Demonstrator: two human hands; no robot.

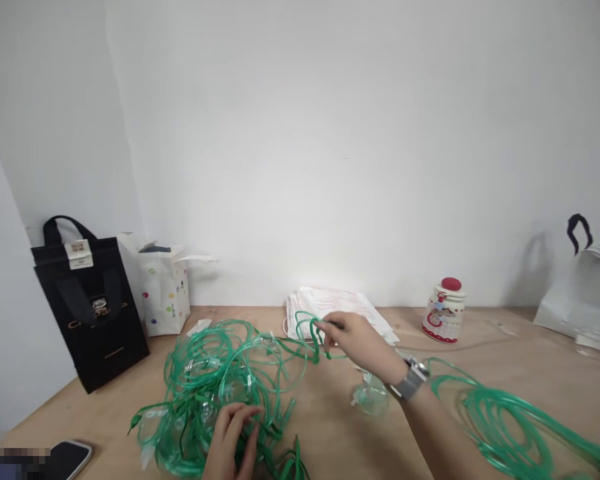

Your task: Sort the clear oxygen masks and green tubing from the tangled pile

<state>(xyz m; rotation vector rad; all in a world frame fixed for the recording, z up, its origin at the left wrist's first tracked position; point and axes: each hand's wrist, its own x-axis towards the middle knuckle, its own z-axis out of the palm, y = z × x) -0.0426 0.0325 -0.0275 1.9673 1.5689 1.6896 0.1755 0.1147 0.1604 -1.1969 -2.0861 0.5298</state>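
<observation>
Pinching flat green strap [315,343], right hand [347,333]; left hand [233,433] over glossy tubing [200,385], grip unclear.

1. Dark green strap [314,337]: limp, curled, hanging from the pinch of your right hand [347,333].
2. Translucent green tubing [205,373]: looped, tangled with clear masks [237,390], heaped beyond and beside your left hand [233,437].

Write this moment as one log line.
left hand: at tangled green tubing | right hand: holding green strap | clear mask: on table, near right hand
</observation>
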